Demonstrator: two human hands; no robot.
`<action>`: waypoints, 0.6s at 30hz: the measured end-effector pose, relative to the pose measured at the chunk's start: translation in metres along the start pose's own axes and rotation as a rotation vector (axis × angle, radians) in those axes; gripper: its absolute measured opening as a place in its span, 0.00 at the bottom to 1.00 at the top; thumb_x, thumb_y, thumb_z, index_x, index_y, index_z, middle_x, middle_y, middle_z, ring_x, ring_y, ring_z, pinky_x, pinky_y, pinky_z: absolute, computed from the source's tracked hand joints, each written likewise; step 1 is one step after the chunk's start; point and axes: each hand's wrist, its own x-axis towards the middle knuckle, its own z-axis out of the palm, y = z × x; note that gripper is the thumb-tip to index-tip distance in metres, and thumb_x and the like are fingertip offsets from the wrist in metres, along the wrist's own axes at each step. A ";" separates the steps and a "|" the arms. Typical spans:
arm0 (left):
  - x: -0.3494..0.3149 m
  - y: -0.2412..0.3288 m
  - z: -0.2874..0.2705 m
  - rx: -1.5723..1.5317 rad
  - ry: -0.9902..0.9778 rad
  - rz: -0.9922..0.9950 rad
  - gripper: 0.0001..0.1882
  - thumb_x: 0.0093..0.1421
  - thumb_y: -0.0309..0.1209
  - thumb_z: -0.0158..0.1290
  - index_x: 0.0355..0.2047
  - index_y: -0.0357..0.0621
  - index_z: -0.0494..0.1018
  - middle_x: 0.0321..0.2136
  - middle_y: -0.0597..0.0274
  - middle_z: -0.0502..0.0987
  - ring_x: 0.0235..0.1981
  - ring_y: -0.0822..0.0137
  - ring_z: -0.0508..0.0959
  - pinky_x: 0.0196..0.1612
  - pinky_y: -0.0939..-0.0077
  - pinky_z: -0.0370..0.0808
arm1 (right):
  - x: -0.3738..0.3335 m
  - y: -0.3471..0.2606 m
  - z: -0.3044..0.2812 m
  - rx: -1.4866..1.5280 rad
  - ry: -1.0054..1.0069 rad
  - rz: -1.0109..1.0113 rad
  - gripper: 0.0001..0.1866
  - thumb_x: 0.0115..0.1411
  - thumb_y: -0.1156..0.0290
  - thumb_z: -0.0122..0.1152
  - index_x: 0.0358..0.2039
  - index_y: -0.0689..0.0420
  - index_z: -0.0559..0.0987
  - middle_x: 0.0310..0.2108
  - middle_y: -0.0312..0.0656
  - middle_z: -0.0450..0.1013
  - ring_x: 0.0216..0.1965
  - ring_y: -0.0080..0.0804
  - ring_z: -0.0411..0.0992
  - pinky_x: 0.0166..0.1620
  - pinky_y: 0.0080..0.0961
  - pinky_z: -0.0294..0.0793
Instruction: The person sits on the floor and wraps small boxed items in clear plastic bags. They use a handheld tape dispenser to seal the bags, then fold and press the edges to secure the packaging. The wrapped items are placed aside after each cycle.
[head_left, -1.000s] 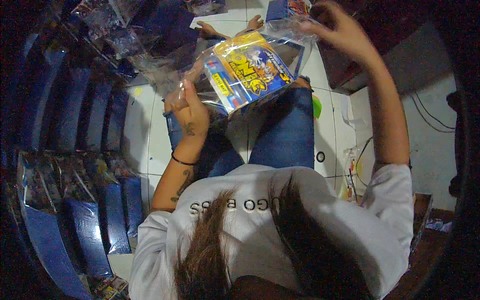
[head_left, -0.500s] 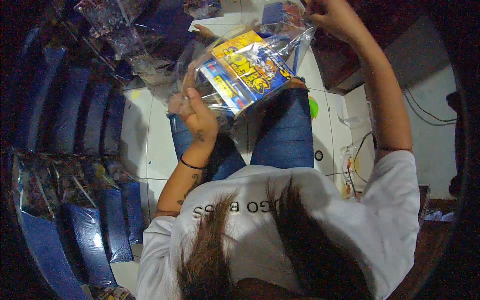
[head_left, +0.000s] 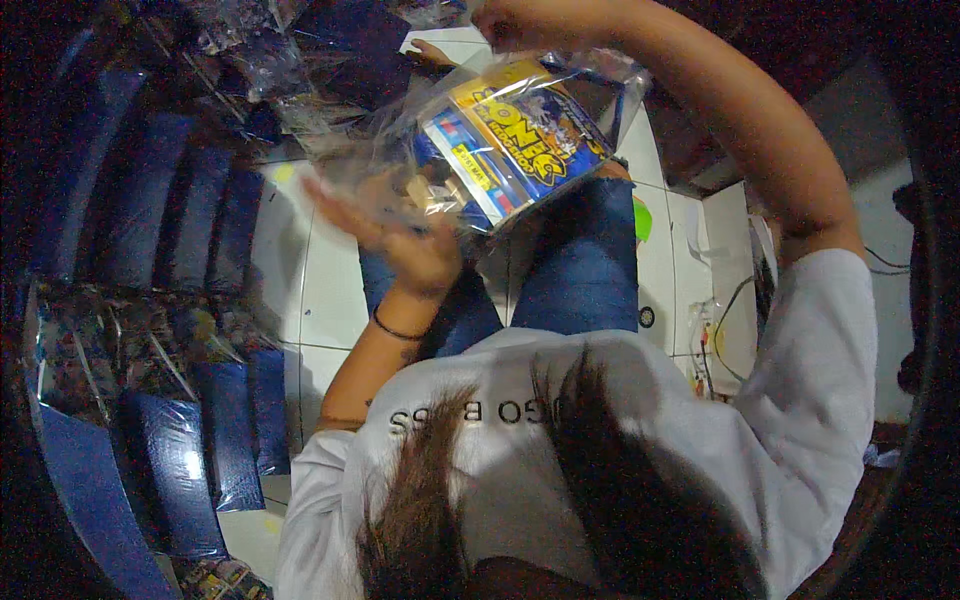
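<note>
A clear plastic bag (head_left: 400, 130) lies tilted over my lap, its film crumpled and shiny. Inside it shows a yellow and blue printed pack (head_left: 530, 140), with a paler striped panel along its near left edge. My left hand (head_left: 415, 250), smeared by motion, is at the bag's near left side. One of its digits stretches out to the left, while others show through the film under the bag. Beyond the bag's far edge, my right hand (head_left: 540, 25) has its fingers curled in; whatever they hold, if anything, is hidden.
Rows of blue wrapped packages (head_left: 175, 470) stand on the left, with more film-wrapped things (head_left: 240, 50) at the far left. White floor tiles (head_left: 325, 290) lie under my legs. To the right are a bright green object (head_left: 642, 220), a small dark ring (head_left: 646, 317) and a cable (head_left: 735, 310).
My right hand has swept left across the bag's far edge. My left hand's grip has loosened and one digit has spread outward. The bag and pack have shifted slightly right.
</note>
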 end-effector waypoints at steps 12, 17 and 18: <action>0.027 0.053 0.062 0.665 -0.945 0.218 0.54 0.50 0.65 0.49 0.57 0.23 0.58 0.58 0.36 0.61 0.62 0.42 0.58 0.66 0.54 0.47 | -0.080 0.017 0.044 0.140 0.354 -0.259 0.14 0.60 0.69 0.53 0.42 0.62 0.78 0.43 0.51 0.74 0.43 0.48 0.73 0.47 0.38 0.73; 0.040 0.037 0.059 0.590 -0.830 0.093 0.59 0.47 0.70 0.46 0.58 0.21 0.57 0.59 0.35 0.59 0.64 0.43 0.54 0.66 0.52 0.44 | -0.087 0.005 0.078 -0.147 0.512 -0.308 0.19 0.52 0.71 0.59 0.46 0.60 0.75 0.46 0.47 0.73 0.48 0.42 0.71 0.55 0.38 0.67; 0.040 0.035 0.059 0.623 -0.826 0.081 0.58 0.47 0.70 0.46 0.58 0.22 0.57 0.59 0.35 0.59 0.64 0.43 0.54 0.66 0.52 0.43 | -0.088 -0.001 0.082 -0.230 0.474 -0.292 0.23 0.48 0.72 0.61 0.47 0.58 0.75 0.47 0.46 0.73 0.51 0.40 0.70 0.58 0.39 0.65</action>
